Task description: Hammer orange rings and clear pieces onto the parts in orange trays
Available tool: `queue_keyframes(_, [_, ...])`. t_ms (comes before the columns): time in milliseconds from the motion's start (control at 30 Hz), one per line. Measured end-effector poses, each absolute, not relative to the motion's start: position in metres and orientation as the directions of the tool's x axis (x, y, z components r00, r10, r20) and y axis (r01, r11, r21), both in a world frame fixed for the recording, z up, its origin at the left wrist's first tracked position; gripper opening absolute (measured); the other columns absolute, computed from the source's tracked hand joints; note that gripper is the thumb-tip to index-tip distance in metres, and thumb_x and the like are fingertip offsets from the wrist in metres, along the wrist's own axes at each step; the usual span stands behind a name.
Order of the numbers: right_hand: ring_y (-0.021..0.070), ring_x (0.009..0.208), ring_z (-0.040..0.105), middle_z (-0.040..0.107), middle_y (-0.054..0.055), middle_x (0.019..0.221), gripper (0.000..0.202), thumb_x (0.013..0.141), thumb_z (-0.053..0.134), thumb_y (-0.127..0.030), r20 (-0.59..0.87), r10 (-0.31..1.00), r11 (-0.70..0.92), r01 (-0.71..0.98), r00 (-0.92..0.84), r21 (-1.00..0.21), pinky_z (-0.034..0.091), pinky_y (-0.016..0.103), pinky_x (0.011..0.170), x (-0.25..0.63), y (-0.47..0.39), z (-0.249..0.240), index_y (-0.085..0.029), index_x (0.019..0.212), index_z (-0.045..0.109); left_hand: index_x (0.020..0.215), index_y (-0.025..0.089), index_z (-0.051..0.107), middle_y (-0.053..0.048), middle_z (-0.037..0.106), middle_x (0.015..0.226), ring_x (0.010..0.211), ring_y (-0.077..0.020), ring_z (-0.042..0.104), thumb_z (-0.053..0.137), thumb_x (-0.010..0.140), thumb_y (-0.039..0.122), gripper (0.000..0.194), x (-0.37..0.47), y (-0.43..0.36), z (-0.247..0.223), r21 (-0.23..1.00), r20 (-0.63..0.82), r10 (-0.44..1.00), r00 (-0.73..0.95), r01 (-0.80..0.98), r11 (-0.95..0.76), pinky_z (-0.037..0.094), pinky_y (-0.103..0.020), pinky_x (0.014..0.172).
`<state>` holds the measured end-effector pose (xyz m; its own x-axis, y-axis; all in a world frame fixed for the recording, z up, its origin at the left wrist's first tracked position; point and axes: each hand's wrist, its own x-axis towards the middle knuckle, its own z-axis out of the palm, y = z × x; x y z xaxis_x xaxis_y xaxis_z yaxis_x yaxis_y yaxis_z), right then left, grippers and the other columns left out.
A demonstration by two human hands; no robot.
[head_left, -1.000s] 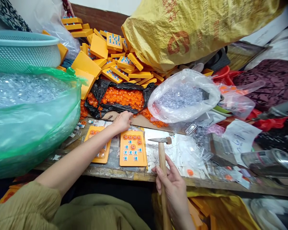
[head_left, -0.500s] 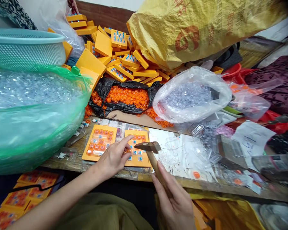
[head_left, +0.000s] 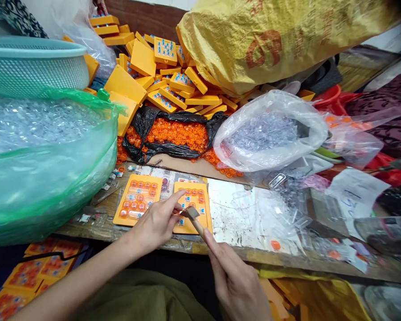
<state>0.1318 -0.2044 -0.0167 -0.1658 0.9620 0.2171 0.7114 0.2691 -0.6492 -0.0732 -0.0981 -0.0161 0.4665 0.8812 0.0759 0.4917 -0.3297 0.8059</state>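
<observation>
My right hand (head_left: 234, 276) grips a small hammer (head_left: 190, 213) by its wooden handle; the head is low over the right-hand yellow panel (head_left: 207, 223). This panel carries a row of orange caps along its top and small blue-and-white switches below, partly hidden by the hammer and my hand. My left hand (head_left: 155, 223) rests at the panel's left side, index finger stretched to the cap row and thumb apart, with the other fingers curled. Left of it lies another yellow panel (head_left: 120, 216), mostly covered with orange caps and clear long caps.
A black bag (head_left: 138, 120) of orange caps stands behind the panels, with a white bag (head_left: 307, 142) of clear pieces to its right. At left are a green bag (head_left: 53, 187) and a blue basket (head_left: 36, 67). Yellow panels (head_left: 143, 58) are piled behind.
The hammer has come down and left, from above the panel's right side to close by my left fingertips. My left hand has stayed almost in place.
</observation>
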Motion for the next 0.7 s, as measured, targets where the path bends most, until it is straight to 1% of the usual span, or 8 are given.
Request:
queue_keyframes(100, [0.0193,0.096,0.069,0.07,0.007,0.111,0.042,0.089,0.054,-0.021,0.15,0.989,0.115,0.615,0.006,-0.78,0.056,0.025,0.082,0.134,-0.203,-0.023,-0.026,0.131,0.056,0.121,0.017,0.058,-0.006,0.072,0.094,0.077,-0.0163,0.068,0.052,0.079,0.012,0.042,-0.074,-0.073,-0.005,0.78,0.042,0.892,0.449,0.544,-0.31,0.055,-0.027,0.072])
queue_keyframes(167, [0.0232,0.1,0.067,0.068,0.008,0.115,0.044,0.085,0.06,-0.029,0.087,0.972,-0.031,0.488,0.217,-0.872,0.057,0.031,0.082,0.134,-0.197,-0.027,-0.022,0.128,0.059,0.106,0.017,0.067,-0.007,0.073,0.096,0.085,-0.0186,0.068,0.052,0.082,0.016,0.028,-0.065,-0.046,0.001,0.691,0.112,0.912,0.395,0.628,-0.357,0.054,-0.03,0.079])
queue_keyframes(233, [0.0226,0.088,0.069,0.07,0.01,0.11,0.054,0.083,0.063,-0.036,0.013,0.922,-0.129,0.338,0.387,-0.932,0.06,0.032,0.071,0.133,-0.186,-0.03,-0.019,0.133,0.054,0.099,0.017,0.07,-0.007,0.073,0.097,0.09,-0.0201,0.067,0.051,0.084,0.016,0.025,-0.049,-0.015,0.0,0.586,0.162,0.9,0.405,0.695,-0.418,0.052,-0.032,0.085])
queue_keyframes(300, [0.0175,0.068,0.067,0.072,0.01,0.103,0.065,0.081,0.065,-0.041,-0.062,0.881,-0.173,0.197,0.469,-0.965,0.057,0.027,0.054,0.131,-0.175,-0.033,-0.019,0.139,0.046,0.098,0.016,0.07,-0.008,0.071,0.101,0.095,-0.0204,0.065,0.051,0.083,0.014,0.025,-0.028,0.013,-0.007,0.556,0.167,0.889,0.426,0.704,-0.442,0.05,-0.032,0.088])
queue_keyframes(367, [0.0111,0.05,0.057,0.072,0.009,0.098,0.077,0.076,0.068,-0.045,-0.153,0.864,-0.209,0.067,0.48,-0.976,0.049,0.023,0.042,0.129,-0.165,-0.035,-0.019,0.143,0.039,0.094,0.015,0.072,-0.009,0.07,0.102,0.096,-0.0215,0.064,0.055,0.08,0.014,0.022,-0.011,0.034,-0.015,0.536,0.159,0.885,0.438,0.715,-0.449,0.049,-0.032,0.089])
queue_keyframes(467, [0.0055,0.039,0.042,0.072,0.007,0.09,0.086,0.072,0.072,-0.048,-0.245,0.854,-0.239,-0.073,0.458,-0.968,0.038,0.019,0.034,0.127,-0.16,-0.035,-0.019,0.145,0.035,0.087,0.014,0.073,-0.01,0.068,0.099,0.092,-0.0224,0.064,0.052,0.078,0.012,0.022,0.003,0.05,-0.026,0.514,0.14,0.893,0.428,0.739,-0.435,0.049,-0.033,0.087])
queue_keyframes(600, [0.0054,0.039,0.039,0.07,0.003,0.078,0.089,0.069,0.074,-0.048,-0.271,0.849,-0.243,-0.119,0.453,-0.963,0.035,0.018,0.034,0.128,-0.162,-0.034,-0.02,0.144,0.035,0.09,0.014,0.074,-0.01,0.067,0.098,0.091,-0.0227,0.063,0.051,0.08,0.013,0.026,0.001,0.052,-0.03,0.51,0.117,0.9,0.419,0.752,-0.416,0.049,-0.032,0.085])
queue_keyframes(700, [0.0059,0.039,0.039,0.07,0.003,0.077,0.089,0.07,0.074,-0.048,-0.271,0.854,-0.245,-0.115,0.444,-0.963,0.035,0.019,0.034,0.129,-0.162,-0.035,-0.02,0.144,0.034,0.087,0.013,0.075,-0.011,0.069,0.093,0.089,-0.0228,0.064,0.054,0.078,0.015,0.023,-0.005,0.048,-0.029,0.527,0.09,0.905,0.417,0.751,-0.398,0.049,-0.031,0.083])
